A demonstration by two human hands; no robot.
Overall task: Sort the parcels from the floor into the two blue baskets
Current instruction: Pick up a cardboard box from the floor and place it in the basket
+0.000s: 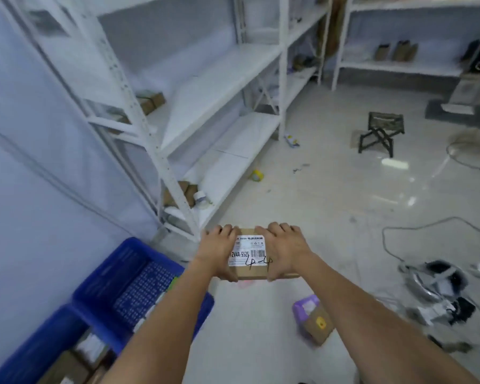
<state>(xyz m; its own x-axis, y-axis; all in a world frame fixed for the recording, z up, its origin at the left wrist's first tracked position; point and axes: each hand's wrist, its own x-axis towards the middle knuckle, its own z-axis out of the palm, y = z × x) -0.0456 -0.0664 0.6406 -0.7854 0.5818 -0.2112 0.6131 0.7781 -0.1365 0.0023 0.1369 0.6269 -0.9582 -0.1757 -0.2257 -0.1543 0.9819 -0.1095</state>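
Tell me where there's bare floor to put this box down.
Bare floor lies ahead of the box, between the white shelving and the folding stool. Both hands hold the box. Right, by the cable and silver clutter, is crowded; the baskets fill the left.

Two bare arms reach out from the bottom of the view. The left hand (218, 250) and the right hand (284, 249) grip a small brown box (251, 261) from both sides, up off the floor (330, 195), near the middle. The box has a white label (247, 252) with "4-4" written on it in black pen. At 7 o'clock sit two blue baskets, the far basket (108, 275) and the near basket (34, 347), with parcels inside. At 5 o'clock a purple parcel (305, 304) and a brown parcel (317, 324) lie on the floor, touching. White shelves (219, 87) stand at 11 o'clock. A small folding stool (381, 131) stands at 2 o'clock. A grey cable (427, 225) curls at 3 o'clock
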